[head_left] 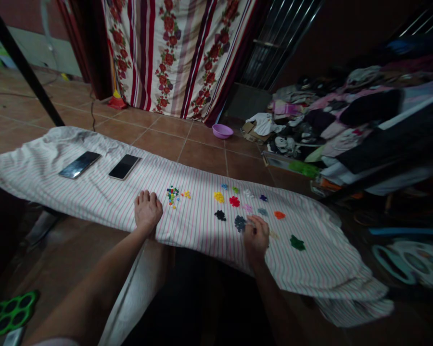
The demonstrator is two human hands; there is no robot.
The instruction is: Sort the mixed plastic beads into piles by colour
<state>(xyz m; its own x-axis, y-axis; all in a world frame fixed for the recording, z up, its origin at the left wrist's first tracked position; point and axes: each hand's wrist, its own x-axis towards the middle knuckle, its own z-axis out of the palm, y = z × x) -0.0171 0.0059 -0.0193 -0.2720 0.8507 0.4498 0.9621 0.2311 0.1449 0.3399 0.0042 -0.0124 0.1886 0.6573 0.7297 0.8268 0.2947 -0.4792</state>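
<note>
Small coloured pieces lie in separate piles on a striped cloth (198, 230). My right hand (257, 235) has its fingers curled together at the right edge of the dark grey pile (240, 223); what they pinch, if anything, is too small to make out. Near it are a black pile (220, 215), a red pile (234, 201), a yellow pile (219, 197), an orange pile (279, 215) and a dark green pile (298, 242). My left hand (147, 210) rests palm down on the cloth, holding nothing, left of a mixed-colour pile (172, 194).
Two phones, one (80, 165) at the far left and another (124, 166) beside it, lie on the cloth. Beyond the cloth a purple basin (222, 131) stands on the tiled floor. Heaped clothes (321, 115) fill the right side. A flowered curtain (180, 57) hangs behind.
</note>
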